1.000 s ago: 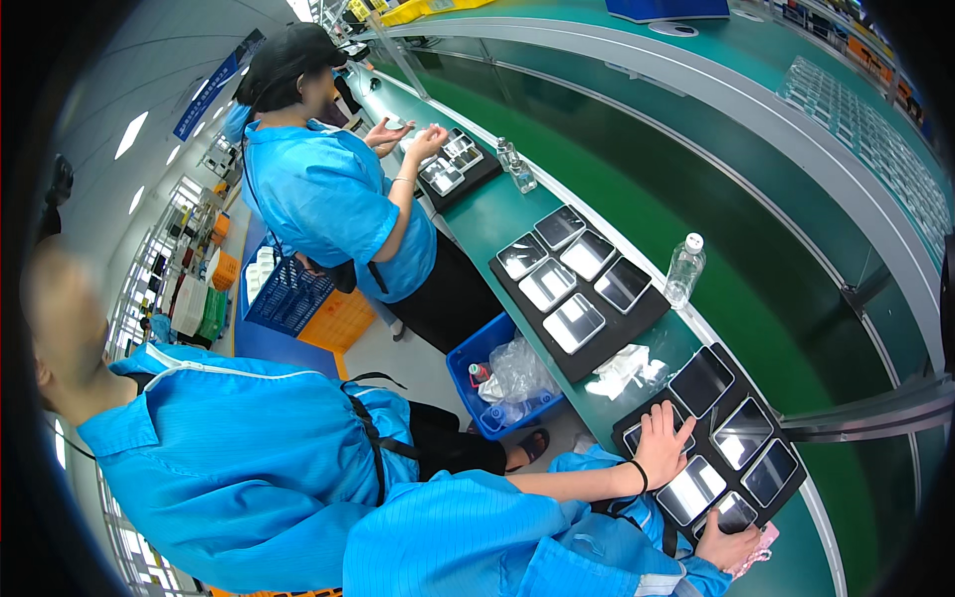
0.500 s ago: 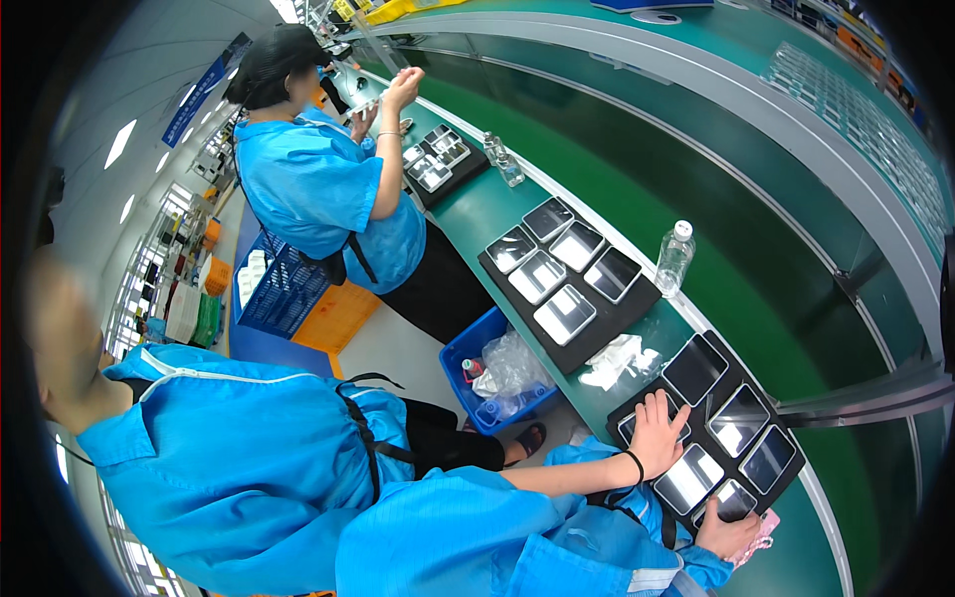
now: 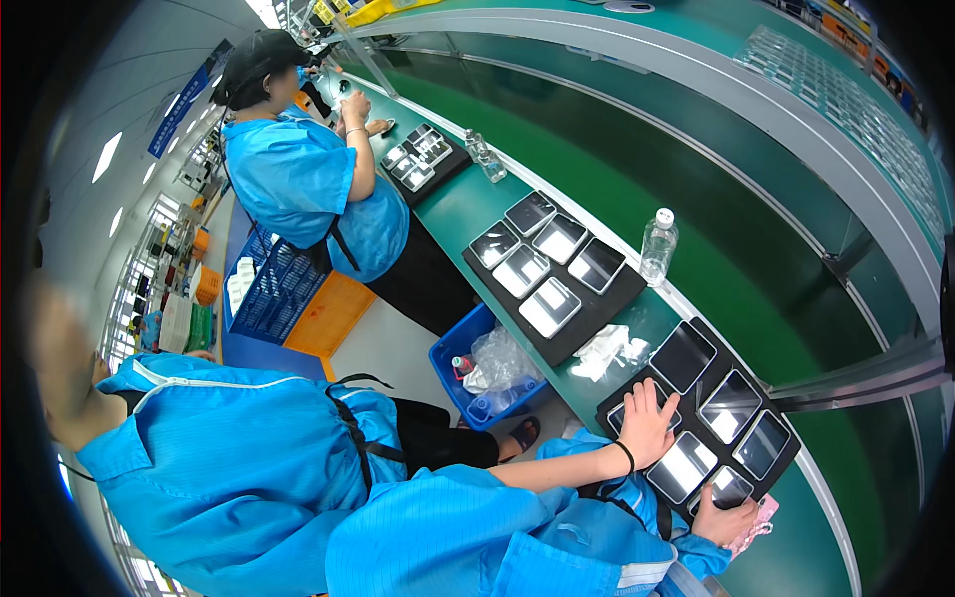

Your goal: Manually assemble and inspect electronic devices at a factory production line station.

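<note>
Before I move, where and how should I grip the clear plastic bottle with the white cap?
Probably around the middle of the clear, round plastic bottle, below its white cap, since it stands upright. Come from over the green bench: a pale rail runs beside the bottle's base.

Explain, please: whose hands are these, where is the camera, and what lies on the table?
There is no machine here: the camera wearer works bare-handed. The fisheye camera sits on the wearer's head, so straight edges look bent. On the green bench, a black pad bears six flat, phone-like devices. The left hand lies over one; the right hand touches another, near a pink item. I cannot tell whether either hand grips anything. Farther along are a clear bottle, a second loaded pad and a co-worker in blue.
</note>
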The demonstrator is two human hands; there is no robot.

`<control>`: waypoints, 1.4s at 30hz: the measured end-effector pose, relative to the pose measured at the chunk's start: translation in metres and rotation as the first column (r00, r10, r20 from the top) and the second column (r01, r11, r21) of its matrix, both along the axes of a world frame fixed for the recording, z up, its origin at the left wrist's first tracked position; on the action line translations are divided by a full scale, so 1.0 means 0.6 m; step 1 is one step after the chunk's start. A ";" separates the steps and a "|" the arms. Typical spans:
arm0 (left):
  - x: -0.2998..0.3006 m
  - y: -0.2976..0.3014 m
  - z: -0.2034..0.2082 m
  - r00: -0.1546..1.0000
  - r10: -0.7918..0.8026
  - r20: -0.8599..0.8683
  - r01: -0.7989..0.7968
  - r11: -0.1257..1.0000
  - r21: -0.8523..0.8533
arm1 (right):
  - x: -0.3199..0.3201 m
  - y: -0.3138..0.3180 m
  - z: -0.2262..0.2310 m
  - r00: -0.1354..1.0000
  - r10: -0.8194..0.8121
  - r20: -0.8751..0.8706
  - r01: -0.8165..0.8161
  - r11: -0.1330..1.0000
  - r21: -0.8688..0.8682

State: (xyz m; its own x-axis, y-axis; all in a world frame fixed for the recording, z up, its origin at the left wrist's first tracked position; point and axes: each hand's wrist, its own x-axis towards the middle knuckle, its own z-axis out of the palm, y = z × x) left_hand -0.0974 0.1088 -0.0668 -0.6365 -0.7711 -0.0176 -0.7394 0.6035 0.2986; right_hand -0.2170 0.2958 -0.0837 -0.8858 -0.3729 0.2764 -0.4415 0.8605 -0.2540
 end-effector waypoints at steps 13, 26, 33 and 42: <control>0.010 -0.019 0.005 1.000 -0.009 0.011 0.009 0.999 -0.052 | 0.019 -0.031 0.029 0.987 -0.032 0.159 0.053 0.990 -0.130; 0.007 -0.012 0.001 0.990 -0.102 -0.092 0.089 0.987 -0.135 | 0.022 -0.029 0.047 0.989 -0.106 0.107 0.115 0.990 -0.083; 0.024 -0.028 0.013 0.986 -0.154 -0.071 0.147 0.985 -0.086 | 0.034 -0.011 0.057 0.985 -0.075 0.157 0.087 0.994 -0.072; 0.116 -0.063 0.052 0.921 -0.186 -0.341 0.263 0.945 0.194 | 0.056 0.054 0.088 0.977 0.145 0.154 -0.124 0.983 -0.138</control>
State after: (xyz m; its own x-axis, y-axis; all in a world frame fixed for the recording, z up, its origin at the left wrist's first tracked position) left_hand -0.0279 0.0711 -0.0353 -0.7943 -0.6054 0.0512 -0.4370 0.6278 0.6441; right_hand -0.1836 0.3280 -0.0311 -0.8670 -0.4627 0.1852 -0.4945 0.7521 -0.4357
